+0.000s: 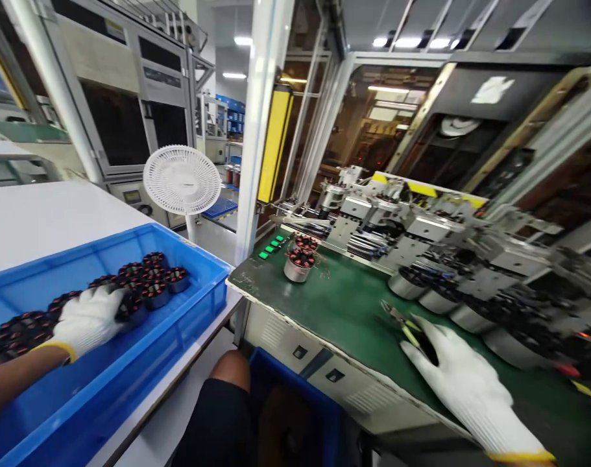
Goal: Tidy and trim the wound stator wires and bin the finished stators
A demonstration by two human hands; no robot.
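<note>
My left hand [91, 319], in a white glove with a yellow cuff, reaches into the blue bin [178, 337]. Its fingers curl over a dark stator core with copper windings, among several similar cores [154, 288]. Over the green bench at the right, my gloved right hand [451, 366] is beside small pliers [401, 322] with yellow-green handles. Thumb and fingers are around the handles, partly hiding them. Two copper-wound cores stand near the bench's left end, the front one in a metal ring [298, 269].
A winding machine [422, 227] with metal holders and silver rings [436, 299] lines the bench's back. Green buttons [270, 247] sit at the bench's left corner. A white fan [182, 179] stands behind the bin, beside a white post [261, 130].
</note>
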